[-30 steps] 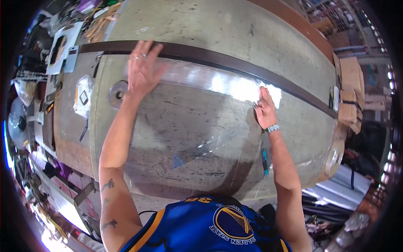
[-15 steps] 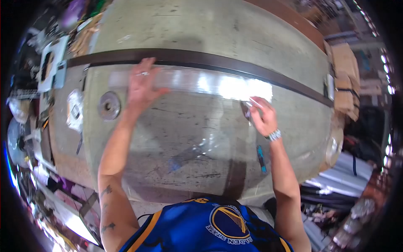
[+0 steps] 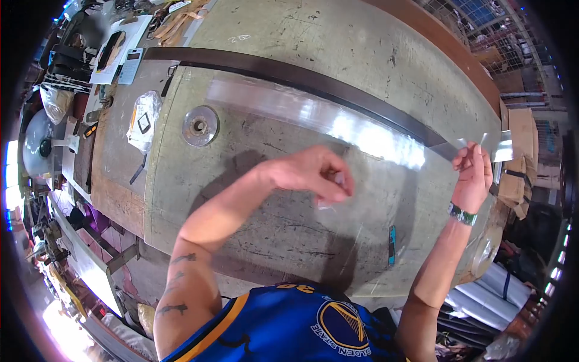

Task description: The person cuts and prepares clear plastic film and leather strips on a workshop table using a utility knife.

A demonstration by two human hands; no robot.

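My left hand [image 3: 313, 175] is raised over the middle of the table, fingers curled in a pinch. Bits of clear plastic glint at its fingertips. Farther right, my right hand [image 3: 473, 175] pinches a clear plastic sheet [image 3: 502, 146], whose shiny end sticks out past the fingers. Between the hands the plastic is too transparent to trace. A long stack of clear plastic strips [image 3: 271, 108] lies flat beyond my left hand, alongside a long dark bar [image 3: 259, 71]. Nearer me, a teal and black utility knife [image 3: 392, 244] rests on the table.
A round metal disc [image 3: 200, 125] with a centre hole sits at the left of the table [image 3: 271, 235]. Beyond it are a plastic packet [image 3: 145, 120], a pen [image 3: 138, 170] and a light-blue calculator [image 3: 130, 66]. Cardboard boxes [image 3: 520, 139] stand off the right edge.
My left hand has left the strips, come nearer me and to the right, and closed. My right hand has moved right with clear plastic. The view has shifted.
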